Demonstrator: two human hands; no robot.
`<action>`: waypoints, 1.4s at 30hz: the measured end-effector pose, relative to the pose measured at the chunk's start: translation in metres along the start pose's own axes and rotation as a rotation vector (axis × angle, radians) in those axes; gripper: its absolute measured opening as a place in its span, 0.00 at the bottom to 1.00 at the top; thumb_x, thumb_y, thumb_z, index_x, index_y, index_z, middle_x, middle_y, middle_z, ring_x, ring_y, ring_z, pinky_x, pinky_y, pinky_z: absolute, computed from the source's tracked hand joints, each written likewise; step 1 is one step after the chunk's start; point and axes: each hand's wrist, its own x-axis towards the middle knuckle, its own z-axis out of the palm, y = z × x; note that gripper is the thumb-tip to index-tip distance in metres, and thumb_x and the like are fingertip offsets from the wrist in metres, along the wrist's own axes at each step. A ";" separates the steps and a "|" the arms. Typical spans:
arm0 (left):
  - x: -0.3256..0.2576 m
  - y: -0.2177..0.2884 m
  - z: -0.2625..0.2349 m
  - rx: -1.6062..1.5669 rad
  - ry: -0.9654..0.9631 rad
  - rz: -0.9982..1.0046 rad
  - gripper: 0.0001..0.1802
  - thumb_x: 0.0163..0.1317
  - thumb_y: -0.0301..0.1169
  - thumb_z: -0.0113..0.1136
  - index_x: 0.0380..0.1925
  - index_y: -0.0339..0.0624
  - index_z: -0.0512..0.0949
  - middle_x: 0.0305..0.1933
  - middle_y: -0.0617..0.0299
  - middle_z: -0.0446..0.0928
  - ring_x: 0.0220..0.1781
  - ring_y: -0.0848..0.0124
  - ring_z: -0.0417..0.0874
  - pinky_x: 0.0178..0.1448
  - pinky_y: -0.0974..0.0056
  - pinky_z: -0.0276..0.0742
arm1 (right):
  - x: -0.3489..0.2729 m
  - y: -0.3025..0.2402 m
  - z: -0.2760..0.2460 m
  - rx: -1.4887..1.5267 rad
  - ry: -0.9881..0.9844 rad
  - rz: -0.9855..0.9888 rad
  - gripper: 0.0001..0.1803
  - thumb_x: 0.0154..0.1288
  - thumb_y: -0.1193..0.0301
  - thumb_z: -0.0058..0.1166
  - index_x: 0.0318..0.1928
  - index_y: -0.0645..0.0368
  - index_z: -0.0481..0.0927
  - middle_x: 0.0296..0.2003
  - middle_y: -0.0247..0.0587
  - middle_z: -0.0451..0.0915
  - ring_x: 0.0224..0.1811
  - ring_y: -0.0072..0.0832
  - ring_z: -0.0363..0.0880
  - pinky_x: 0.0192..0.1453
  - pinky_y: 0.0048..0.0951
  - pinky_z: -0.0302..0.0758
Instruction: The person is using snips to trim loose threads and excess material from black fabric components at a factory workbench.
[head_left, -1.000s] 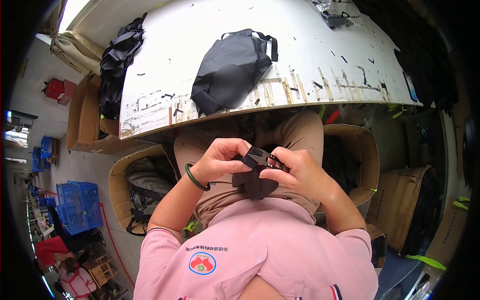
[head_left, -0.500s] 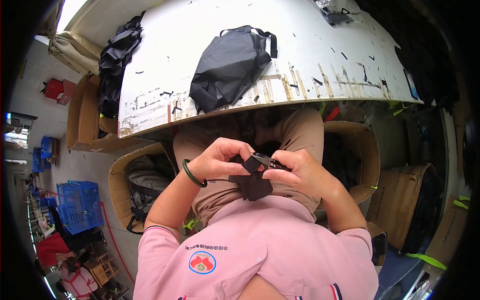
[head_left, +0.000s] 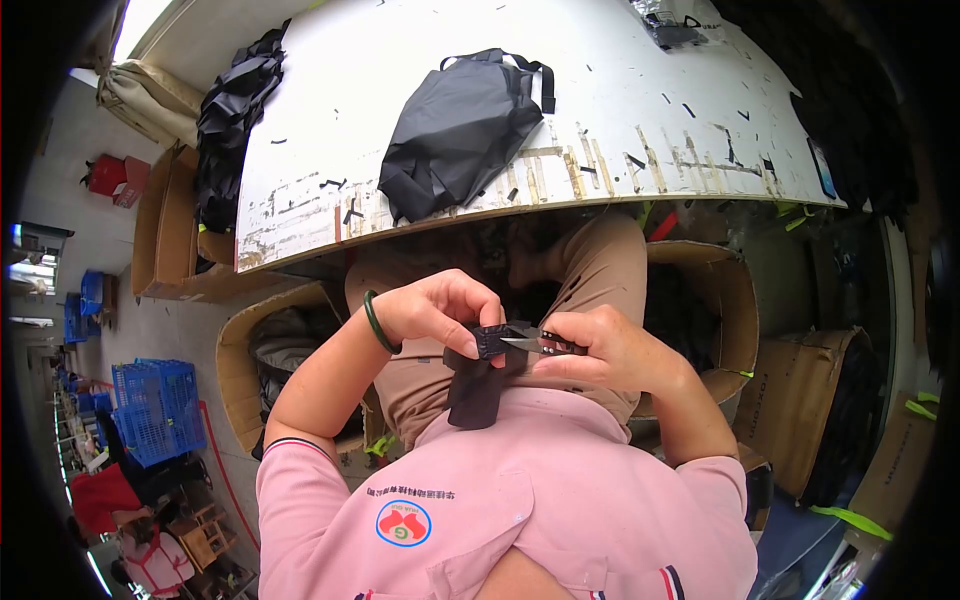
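Over my lap, my left hand (head_left: 448, 312) pinches a small black fabric piece (head_left: 474, 392), which hangs down against my shirt. Its upper edge is folded over my fingers. In my right hand (head_left: 598, 350) is a pair of black-handled thread snips (head_left: 545, 345), gripped between thumb and fingers. The blades are spread and point left, their tips right at the folded edge of the fabric. Whether the blades touch a thread is too small to tell. A black drawstring-like bag (head_left: 460, 135) with straps lies on the white table ahead of me.
Short black scraps litter the white table (head_left: 340, 110), whose near edge runs just beyond my knees. Black fabric (head_left: 240, 125) hangs over its left end. Open cardboard boxes (head_left: 235, 385) stand on both sides of my legs. A blue crate (head_left: 160, 410) and people are farther left.
My left hand has turned the fabric and shifted slightly left, so the piece hangs longer. The snips have pulled a little right and their blades show more plainly.
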 end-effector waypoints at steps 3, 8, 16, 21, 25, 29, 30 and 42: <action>0.001 0.000 -0.002 -0.025 -0.042 -0.041 0.07 0.54 0.20 0.64 0.33 0.31 0.79 0.39 0.52 0.83 0.40 0.70 0.83 0.47 0.70 0.75 | 0.000 0.000 0.000 -0.011 -0.035 0.008 0.23 0.59 0.54 0.63 0.27 0.61 0.72 0.16 0.46 0.72 0.18 0.42 0.70 0.24 0.35 0.66; 0.003 -0.001 -0.004 -0.071 -0.077 -0.097 0.08 0.53 0.21 0.65 0.34 0.31 0.79 0.38 0.52 0.83 0.40 0.70 0.83 0.48 0.70 0.75 | 0.002 -0.001 0.001 -0.147 -0.031 -0.050 0.22 0.59 0.53 0.62 0.30 0.60 0.74 0.17 0.47 0.73 0.20 0.44 0.75 0.26 0.38 0.69; 0.004 -0.003 -0.001 -0.115 -0.063 -0.191 0.07 0.52 0.19 0.65 0.31 0.30 0.78 0.36 0.51 0.82 0.40 0.66 0.81 0.48 0.66 0.73 | 0.007 0.004 0.006 -0.209 -0.039 -0.109 0.21 0.60 0.53 0.60 0.31 0.59 0.76 0.16 0.46 0.73 0.20 0.45 0.75 0.26 0.39 0.69; 0.004 -0.002 0.002 -0.116 -0.066 -0.203 0.07 0.51 0.18 0.65 0.31 0.30 0.79 0.36 0.51 0.83 0.41 0.67 0.81 0.49 0.66 0.73 | 0.008 0.007 0.005 -0.236 -0.048 -0.119 0.21 0.60 0.52 0.60 0.30 0.58 0.76 0.16 0.45 0.73 0.20 0.46 0.75 0.26 0.40 0.70; 0.005 -0.004 0.001 -0.107 -0.084 -0.232 0.07 0.51 0.18 0.65 0.32 0.30 0.79 0.37 0.52 0.83 0.41 0.68 0.82 0.49 0.67 0.74 | 0.011 0.000 0.004 -0.244 -0.086 -0.124 0.21 0.60 0.51 0.59 0.31 0.57 0.77 0.16 0.44 0.74 0.20 0.45 0.75 0.26 0.40 0.70; 0.007 -0.003 0.001 -0.093 -0.108 -0.253 0.07 0.52 0.17 0.64 0.33 0.30 0.79 0.37 0.52 0.83 0.42 0.69 0.82 0.49 0.67 0.74 | 0.013 0.005 0.004 -0.241 -0.107 -0.158 0.21 0.61 0.51 0.59 0.31 0.57 0.77 0.17 0.45 0.75 0.20 0.45 0.75 0.26 0.39 0.70; 0.007 -0.003 0.002 -0.089 -0.101 -0.265 0.07 0.53 0.17 0.64 0.34 0.30 0.79 0.37 0.53 0.83 0.42 0.69 0.82 0.50 0.67 0.74 | 0.013 0.008 0.005 -0.239 -0.108 -0.158 0.21 0.61 0.51 0.59 0.31 0.57 0.77 0.17 0.45 0.75 0.20 0.45 0.75 0.26 0.39 0.70; 0.014 -0.033 0.018 0.145 0.569 0.377 0.08 0.60 0.20 0.61 0.40 0.34 0.77 0.42 0.58 0.80 0.44 0.75 0.80 0.53 0.69 0.75 | 0.004 0.004 0.028 -0.352 0.441 -0.079 0.18 0.53 0.60 0.69 0.31 0.59 0.75 0.19 0.39 0.76 0.18 0.33 0.75 0.23 0.29 0.70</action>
